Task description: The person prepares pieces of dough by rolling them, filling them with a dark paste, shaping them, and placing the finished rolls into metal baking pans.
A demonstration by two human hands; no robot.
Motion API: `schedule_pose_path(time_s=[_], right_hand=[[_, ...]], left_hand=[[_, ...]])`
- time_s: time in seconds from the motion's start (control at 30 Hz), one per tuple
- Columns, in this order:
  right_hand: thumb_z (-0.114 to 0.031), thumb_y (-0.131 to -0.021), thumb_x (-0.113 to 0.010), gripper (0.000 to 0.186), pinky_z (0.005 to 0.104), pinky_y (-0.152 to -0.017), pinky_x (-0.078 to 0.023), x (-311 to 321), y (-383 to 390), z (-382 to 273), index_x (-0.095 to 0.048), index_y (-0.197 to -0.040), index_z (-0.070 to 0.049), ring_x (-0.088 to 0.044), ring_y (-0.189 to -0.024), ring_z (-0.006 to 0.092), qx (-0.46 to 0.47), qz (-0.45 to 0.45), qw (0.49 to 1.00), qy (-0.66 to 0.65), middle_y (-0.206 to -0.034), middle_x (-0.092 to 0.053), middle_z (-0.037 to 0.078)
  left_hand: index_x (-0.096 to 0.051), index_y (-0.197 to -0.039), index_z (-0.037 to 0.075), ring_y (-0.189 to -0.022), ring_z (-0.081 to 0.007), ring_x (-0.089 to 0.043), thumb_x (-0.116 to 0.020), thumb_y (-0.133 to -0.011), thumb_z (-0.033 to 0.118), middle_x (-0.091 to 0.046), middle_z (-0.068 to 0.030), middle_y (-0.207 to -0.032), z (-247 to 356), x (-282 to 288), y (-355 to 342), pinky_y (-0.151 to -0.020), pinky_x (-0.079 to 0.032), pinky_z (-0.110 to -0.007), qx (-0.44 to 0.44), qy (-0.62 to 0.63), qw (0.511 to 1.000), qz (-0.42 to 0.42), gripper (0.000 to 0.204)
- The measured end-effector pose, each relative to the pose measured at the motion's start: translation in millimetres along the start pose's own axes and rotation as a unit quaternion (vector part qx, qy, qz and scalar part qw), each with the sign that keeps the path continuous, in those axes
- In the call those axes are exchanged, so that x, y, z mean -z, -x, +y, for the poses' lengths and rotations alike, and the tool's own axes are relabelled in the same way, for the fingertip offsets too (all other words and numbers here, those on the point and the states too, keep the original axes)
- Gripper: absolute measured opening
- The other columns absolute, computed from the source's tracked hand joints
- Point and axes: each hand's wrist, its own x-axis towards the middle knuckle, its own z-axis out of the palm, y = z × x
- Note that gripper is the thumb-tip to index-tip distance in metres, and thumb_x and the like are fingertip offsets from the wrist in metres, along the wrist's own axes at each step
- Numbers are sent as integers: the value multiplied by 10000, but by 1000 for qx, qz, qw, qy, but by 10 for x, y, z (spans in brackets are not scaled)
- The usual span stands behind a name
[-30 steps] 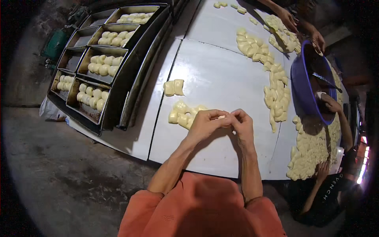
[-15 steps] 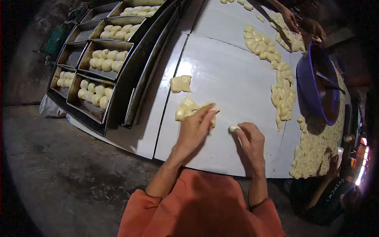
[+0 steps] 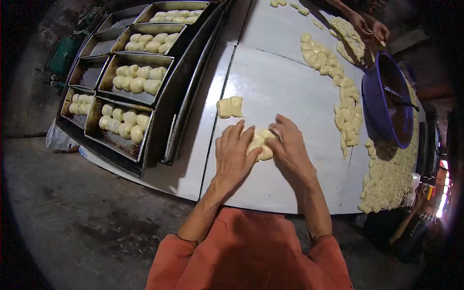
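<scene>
A flattened lump of pale yellow dough (image 3: 261,144) lies on the white tabletop (image 3: 290,193) between my two hands. My left hand (image 3: 234,151) is open, its fingers spread and the thumb resting on the lump's left side. On the other side, my right hand (image 3: 293,149) curves with fingers apart, touching the dough's right edge. The hands partly cover the lump. Just beyond my left fingertips sits a separate squarish dough piece (image 3: 229,107).
At left stand dark metal loaf pans (image 3: 145,155), several holding rows of dough balls (image 3: 126,123). To the right are a strip of dough pieces (image 3: 347,104), a purple basin (image 3: 369,96) and a wide dough mass (image 3: 386,183). Another person's hands (image 3: 369,26) work at the far right.
My right hand has moved left and away from me, onto the dough. The small whitish piece it pinched no longer shows. My left hand has spread from a pinch to lie over the dough's edge.
</scene>
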Motion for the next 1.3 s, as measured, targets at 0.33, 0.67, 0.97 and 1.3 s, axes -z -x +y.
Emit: schedule_pose_path(time_s=[0.33, 0.67, 0.97, 1.3], right_hand=[[-304, -842, -754, 383, 465, -795, -483, -235, 372, -238, -657, -1062, -6, -620, -882, 357, -72, 27, 995, 69, -923, -660, 160], [6, -777, -664, 251, 298, -681, -587, 128, 545, -141, -502, -957, -59, -649, -755, 167, -271, 83, 745, -603, -872, -652, 84], [44, -768, -648, 781, 373, -850, -605, 466, 659, 276, -358, -1489, -29, -705, -897, 236, -77, 160, 651, -738, -998, -679, 133], [-59, -924, -691, 326, 291, -827, -577, 497, 684, 372, -639, -1237, 20, -653, -1079, 168, -215, 101, 794, -559, -1276, -634, 131]], left_hand=[[-716, -1259, 183, -1454, -402, -328, -632, -965, 221, -458, -222, -1501, -143, 44, -180, -1120, -268, -536, -128, 3, 986, -104, 308], [-726, -1255, 184, -1431, -405, -351, -604, -1000, 254, -483, -224, -1460, -191, -44, -168, -1107, -286, -530, -84, -16, 993, -82, 292], [-667, -1288, 77, -1353, -392, -459, -716, -909, 227, -495, -227, -1447, 81, -85, -142, -1135, -256, -581, -66, -27, 997, -8, 410], [-718, -1145, -28, -1031, -152, -650, -698, -956, 130, -695, -116, -1134, 1022, -369, -420, -810, -549, -283, 117, 445, 870, -175, 247]])
